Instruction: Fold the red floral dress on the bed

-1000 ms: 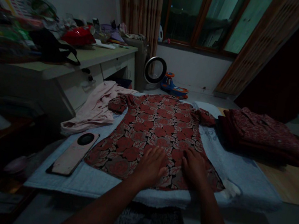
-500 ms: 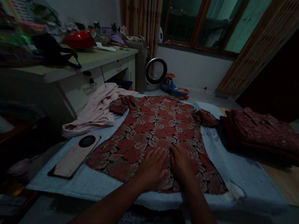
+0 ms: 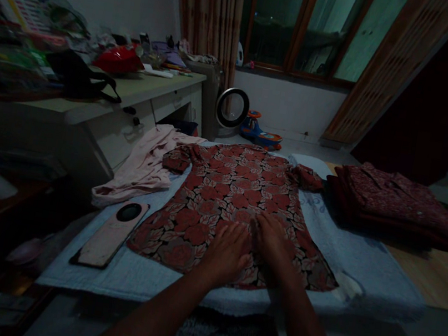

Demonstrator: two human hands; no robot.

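On the red floral fabric top (image 3: 246, 188), left hand (image 3: 228, 252) and right hand (image 3: 274, 243) rest unclenched; light, even pressure should limit creases.

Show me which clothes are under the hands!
The flowered top, spread beneath the left hand and right hand; the pink garment is crumpled, the red clothes folded.

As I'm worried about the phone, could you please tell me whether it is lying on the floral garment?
No, the phone lies on the light blue cloth, beside the floral garment.
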